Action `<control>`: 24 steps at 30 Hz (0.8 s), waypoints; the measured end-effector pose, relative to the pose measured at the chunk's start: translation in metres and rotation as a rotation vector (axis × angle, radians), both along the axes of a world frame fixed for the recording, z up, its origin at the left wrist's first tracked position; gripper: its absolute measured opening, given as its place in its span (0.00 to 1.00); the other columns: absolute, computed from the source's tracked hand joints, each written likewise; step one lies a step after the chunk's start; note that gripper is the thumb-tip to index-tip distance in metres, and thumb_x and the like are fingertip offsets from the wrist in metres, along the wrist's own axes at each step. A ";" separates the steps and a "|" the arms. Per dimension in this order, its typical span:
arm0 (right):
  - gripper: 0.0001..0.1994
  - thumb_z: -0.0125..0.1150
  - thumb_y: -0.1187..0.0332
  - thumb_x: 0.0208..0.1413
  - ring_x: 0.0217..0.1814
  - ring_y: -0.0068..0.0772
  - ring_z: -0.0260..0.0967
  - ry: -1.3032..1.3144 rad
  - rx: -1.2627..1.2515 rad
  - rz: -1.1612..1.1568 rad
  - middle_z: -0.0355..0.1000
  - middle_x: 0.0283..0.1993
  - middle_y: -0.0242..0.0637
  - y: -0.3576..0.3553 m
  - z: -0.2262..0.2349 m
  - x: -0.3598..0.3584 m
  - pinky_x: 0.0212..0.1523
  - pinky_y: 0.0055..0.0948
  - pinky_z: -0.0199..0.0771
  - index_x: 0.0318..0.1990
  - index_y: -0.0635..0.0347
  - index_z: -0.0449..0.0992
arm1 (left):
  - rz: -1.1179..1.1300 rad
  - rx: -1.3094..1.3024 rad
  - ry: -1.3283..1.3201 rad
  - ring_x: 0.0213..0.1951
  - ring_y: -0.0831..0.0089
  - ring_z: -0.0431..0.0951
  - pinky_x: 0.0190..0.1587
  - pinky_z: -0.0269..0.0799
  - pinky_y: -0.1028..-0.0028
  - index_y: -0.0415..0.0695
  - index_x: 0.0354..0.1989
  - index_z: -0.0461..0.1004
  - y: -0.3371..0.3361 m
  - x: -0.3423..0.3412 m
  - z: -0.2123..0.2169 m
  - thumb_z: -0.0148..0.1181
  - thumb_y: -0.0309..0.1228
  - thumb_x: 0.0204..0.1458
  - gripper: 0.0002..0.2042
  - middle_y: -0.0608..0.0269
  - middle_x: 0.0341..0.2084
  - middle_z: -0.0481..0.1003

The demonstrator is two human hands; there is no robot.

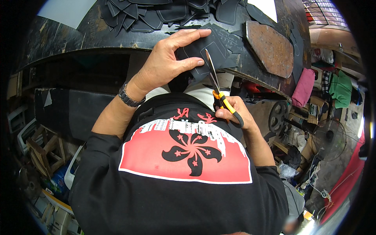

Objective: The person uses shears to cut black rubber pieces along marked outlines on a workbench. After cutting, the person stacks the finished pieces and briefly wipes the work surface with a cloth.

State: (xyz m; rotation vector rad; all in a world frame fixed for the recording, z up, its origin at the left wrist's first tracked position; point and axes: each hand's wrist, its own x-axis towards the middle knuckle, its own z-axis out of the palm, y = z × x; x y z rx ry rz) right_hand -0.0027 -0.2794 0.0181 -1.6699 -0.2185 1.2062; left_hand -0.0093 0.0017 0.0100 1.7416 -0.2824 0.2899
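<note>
At twelve to one o'clock, by the bench edge, the dark sheet (seemingly light, pliant, best gripped at its margin) was grasped by the fingers of the left hand, while scissors were clasped by the right hand.

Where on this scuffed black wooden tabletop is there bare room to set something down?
The widest free patch of tabletop is at left, between the flat white sheet, the heap of dark-grey cut pieces and the front edge. A narrower strip separates the brown, angular, rusty slab from that edge. It's crowded at the far middle, under the heap.
</note>
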 end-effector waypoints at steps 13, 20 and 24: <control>0.17 0.75 0.60 0.49 0.21 0.12 0.53 -0.128 -0.049 0.036 0.60 0.18 0.19 0.001 0.003 0.001 0.21 0.20 0.51 0.22 0.61 0.74 | 0.005 0.060 -0.009 0.58 0.66 0.72 0.63 0.63 0.71 0.43 0.59 0.72 0.004 0.000 -0.002 0.70 0.27 0.47 0.27 0.56 0.56 0.74; 0.18 0.75 0.58 0.48 0.19 0.13 0.55 -0.025 -0.100 0.025 0.62 0.16 0.21 -0.001 0.006 0.004 0.19 0.21 0.51 0.22 0.61 0.74 | -0.227 -0.058 0.328 0.55 0.68 0.73 0.63 0.63 0.70 0.43 0.60 0.71 0.023 0.006 0.011 0.68 0.25 0.48 0.27 0.57 0.58 0.71; 0.20 0.74 0.54 0.46 0.22 0.15 0.59 0.000 -0.039 0.074 0.65 0.20 0.24 0.002 0.005 0.010 0.22 0.20 0.57 0.26 0.62 0.74 | -0.303 -0.104 0.296 0.59 0.70 0.69 0.65 0.60 0.72 0.43 0.64 0.67 0.017 0.006 0.014 0.67 0.22 0.45 0.33 0.58 0.61 0.67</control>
